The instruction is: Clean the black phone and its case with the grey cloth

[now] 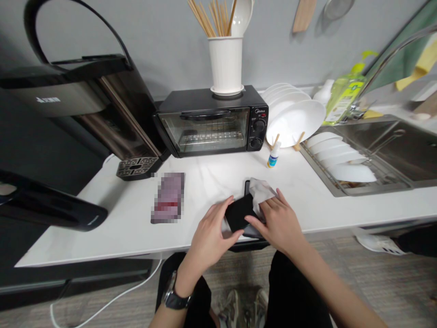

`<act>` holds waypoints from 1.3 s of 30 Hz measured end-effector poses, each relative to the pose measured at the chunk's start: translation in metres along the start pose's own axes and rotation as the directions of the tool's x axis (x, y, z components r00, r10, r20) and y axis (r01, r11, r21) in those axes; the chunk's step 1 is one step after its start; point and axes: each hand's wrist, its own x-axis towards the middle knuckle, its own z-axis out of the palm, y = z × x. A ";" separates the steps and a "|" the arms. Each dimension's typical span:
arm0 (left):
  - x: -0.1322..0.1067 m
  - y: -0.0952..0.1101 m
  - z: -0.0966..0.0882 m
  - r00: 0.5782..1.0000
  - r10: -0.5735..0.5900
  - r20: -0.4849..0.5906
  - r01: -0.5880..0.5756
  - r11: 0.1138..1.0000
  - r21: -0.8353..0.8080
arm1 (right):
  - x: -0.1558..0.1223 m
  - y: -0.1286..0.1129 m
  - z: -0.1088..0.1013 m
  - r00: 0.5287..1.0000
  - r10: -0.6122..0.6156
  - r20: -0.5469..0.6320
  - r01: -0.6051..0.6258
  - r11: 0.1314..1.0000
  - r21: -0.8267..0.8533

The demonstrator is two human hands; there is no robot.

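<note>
A flat black rectangular object lies between my hands at the counter's front edge; I cannot tell its exact kind. My left hand grips its left side between thumb and fingers, a bit of grey cloth showing beneath. My right hand has its fingers closed on a light grey cloth, its thumb against the black object's right edge. Partly hidden under the cloth is another dark-edged thing. A small white spray bottle with a blue label stands upright beyond my right hand.
A blurred purple item lies to the left. Behind stand a toaster oven, a white utensil holder and a drinks machine. White plates and a sink with bowls are right. Another person's shoe shows below.
</note>
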 end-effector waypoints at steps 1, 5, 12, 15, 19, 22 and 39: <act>0.000 -0.001 0.000 1.000 -0.011 -0.003 0.011 1.000 -0.011 | 0.001 -0.009 0.002 1.000 -0.027 0.017 0.026 0.999 0.038; -0.001 -0.005 0.001 0.998 -0.061 0.006 0.061 0.997 -0.043 | -0.007 -0.038 0.007 0.979 -0.202 0.014 0.196 0.963 0.182; -0.001 0.001 0.000 0.999 -0.045 0.028 0.044 0.998 0.037 | -0.043 -0.024 -0.013 0.957 -0.279 0.074 0.264 0.950 0.169; 0.000 0.003 -0.001 1.000 -0.020 0.014 0.019 0.999 0.043 | -0.047 0.000 -0.015 0.976 -0.214 0.033 0.212 0.976 0.047; 0.001 0.004 -0.001 1.000 -0.019 0.006 0.018 0.998 0.057 | -0.038 0.027 -0.007 0.998 -0.042 -0.045 0.040 0.998 -0.055; 0.001 0.005 -0.001 1.000 -0.012 0.006 0.012 0.998 0.066 | -0.022 0.031 -0.001 0.995 0.058 -0.083 -0.062 0.997 -0.041; -0.001 0.005 -0.002 1.000 -0.001 0.017 -0.001 0.993 0.121 | -0.048 -0.025 -0.013 0.975 -0.211 0.072 0.202 0.972 0.117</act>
